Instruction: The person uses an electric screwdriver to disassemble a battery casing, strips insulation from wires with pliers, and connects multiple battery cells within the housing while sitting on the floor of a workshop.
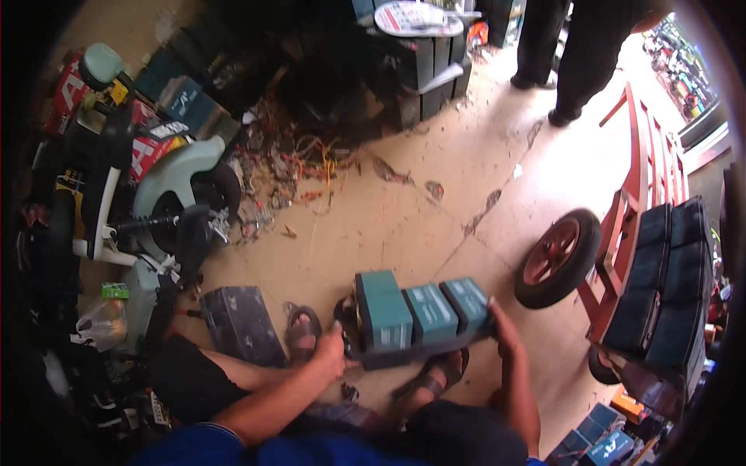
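Three teal block-shaped batteries stand in a row in a shallow black battery case in front of me, just above my sandalled feet. The left battery sits taller than the middle battery and the right battery. My left hand is closed on the case's left end. At the opposite end my right hand grips the case beside the right battery, its fingertips partly hidden. A scuffed black box rests on the floor left of my feet.
A red cart with a black-tyred wheel stands at right, loaded with dark batteries. At left is a pale green scooter. Loose wires litter the far floor. Another person's legs are at the back.
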`<state>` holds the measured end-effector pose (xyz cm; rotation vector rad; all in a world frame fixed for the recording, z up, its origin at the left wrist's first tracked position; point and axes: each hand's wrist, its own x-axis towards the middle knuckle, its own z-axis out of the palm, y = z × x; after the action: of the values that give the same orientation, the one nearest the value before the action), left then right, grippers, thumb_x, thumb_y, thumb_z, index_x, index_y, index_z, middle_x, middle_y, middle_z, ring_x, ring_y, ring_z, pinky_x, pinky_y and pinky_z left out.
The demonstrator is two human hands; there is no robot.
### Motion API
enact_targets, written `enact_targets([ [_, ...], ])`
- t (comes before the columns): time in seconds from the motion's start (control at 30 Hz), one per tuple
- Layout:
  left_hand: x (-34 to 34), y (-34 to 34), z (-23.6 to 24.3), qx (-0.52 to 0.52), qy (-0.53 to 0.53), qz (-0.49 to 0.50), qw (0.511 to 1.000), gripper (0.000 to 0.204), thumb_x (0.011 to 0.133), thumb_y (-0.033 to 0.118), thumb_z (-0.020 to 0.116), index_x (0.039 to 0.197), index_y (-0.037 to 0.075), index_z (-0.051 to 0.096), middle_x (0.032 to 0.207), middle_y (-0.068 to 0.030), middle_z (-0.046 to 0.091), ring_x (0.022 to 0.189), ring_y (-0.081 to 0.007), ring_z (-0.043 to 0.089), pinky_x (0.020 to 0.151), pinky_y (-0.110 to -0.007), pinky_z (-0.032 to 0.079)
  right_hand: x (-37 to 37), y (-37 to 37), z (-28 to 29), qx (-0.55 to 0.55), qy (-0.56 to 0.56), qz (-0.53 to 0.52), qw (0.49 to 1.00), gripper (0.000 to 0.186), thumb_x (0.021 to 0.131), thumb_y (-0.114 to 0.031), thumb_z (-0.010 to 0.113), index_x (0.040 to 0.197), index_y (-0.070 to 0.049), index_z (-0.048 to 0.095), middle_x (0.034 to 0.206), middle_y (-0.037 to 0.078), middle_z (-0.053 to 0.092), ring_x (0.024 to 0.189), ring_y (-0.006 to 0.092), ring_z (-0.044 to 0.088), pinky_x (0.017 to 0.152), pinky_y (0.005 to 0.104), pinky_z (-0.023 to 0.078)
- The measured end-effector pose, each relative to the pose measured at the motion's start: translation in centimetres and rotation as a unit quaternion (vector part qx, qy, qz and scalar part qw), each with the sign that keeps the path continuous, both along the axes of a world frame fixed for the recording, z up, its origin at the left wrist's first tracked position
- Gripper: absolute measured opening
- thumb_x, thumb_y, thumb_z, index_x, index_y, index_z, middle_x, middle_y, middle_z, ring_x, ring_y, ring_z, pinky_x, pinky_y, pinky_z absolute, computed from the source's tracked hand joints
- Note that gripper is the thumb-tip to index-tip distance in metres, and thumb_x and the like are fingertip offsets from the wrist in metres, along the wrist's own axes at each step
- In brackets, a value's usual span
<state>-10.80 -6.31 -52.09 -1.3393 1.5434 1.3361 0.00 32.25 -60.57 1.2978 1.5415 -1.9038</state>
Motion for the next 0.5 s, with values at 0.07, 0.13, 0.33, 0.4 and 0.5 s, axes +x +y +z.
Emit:
enact_targets([
  [0.07, -1.5, -1.9, -0.6, 0.035, 0.047, -0.018, 0.998, 0.05, 0.107, 0.047, 0.048, 0.138, 0.008, 0.048, 0.121, -0.0146, 0.066, 0.096, -0.0315, 0.072, 0.063, -0.05, 0.062, -2.0, -1.3, 2.5, 0.013, 0.046, -0.031, 0.998, 0.068, 0.098, -0.062, 0.057, 0.134, -0.005, 0.065, 0.124, 0.008, 0.068, 0.111, 0.0205, 0.061, 0.097, 0.0346, 0.047],
  [0.13, -4.1, -1.8, -0.5, -0.045, 0.153, -0.046, 0.986, 0.042, 0.106, 0.047, 0.05, 0.106, 0.006, 0.06, 0.076, -0.0115, 0.061, 0.049, -0.0236, 0.064, 0.037, -0.034, 0.047, -3.0, -3.4, 3.5, 0.119, 0.093, -0.046, 0.988, 0.067, 0.099, -0.054, 0.063, 0.135, 0.002, 0.063, 0.123, 0.009, 0.068, 0.11, 0.02, 0.061, 0.099, 0.0315, 0.046],
  [0.33, -7.0, 0.0, -3.2, -0.341, 0.427, -0.322, 0.774, 0.045, 0.106, 0.042, 0.046, 0.109, 0.003, 0.069, 0.082, -0.0243, 0.063, 0.091, -0.0489, 0.062, 0.085, -0.052, 0.048, -5.0, -5.8, -0.3, 0.173, 0.225, -0.069, 0.956, 0.061, 0.1, -0.044, 0.065, 0.137, 0.002, 0.057, 0.117, 0.012, 0.066, 0.111, 0.0193, 0.06, 0.101, 0.0332, 0.046],
  [0.4, -7.6, -1.3, -3.8, -0.381, 0.462, -0.353, 0.718, 0.045, 0.106, 0.042, 0.046, 0.11, 0.003, 0.069, 0.083, -0.0239, 0.062, 0.09, -0.048, 0.061, 0.086, -0.051, 0.048, -6.1, -6.7, 0.2, 0.193, 0.264, -0.071, 0.942, 0.062, 0.099, -0.044, 0.066, 0.138, 0.003, 0.056, 0.119, 0.012, 0.065, 0.112, 0.0198, 0.06, 0.101, 0.0337, 0.046],
  [0.5, -9.2, -1.1, -4.5, -0.415, 0.561, -0.361, 0.618, 0.043, 0.107, 0.038, 0.046, 0.103, 0.0, 0.066, 0.085, -0.0239, 0.058, 0.083, -0.0449, 0.055, 0.082, -0.048, 0.047, -6.6, -6.4, 0.1, 0.23, 0.313, -0.062, 0.919, 0.065, 0.098, -0.044, 0.067, 0.141, 0.003, 0.053, 0.123, 0.012, 0.063, 0.113, 0.0216, 0.059, 0.101, 0.0351, 0.047],
])
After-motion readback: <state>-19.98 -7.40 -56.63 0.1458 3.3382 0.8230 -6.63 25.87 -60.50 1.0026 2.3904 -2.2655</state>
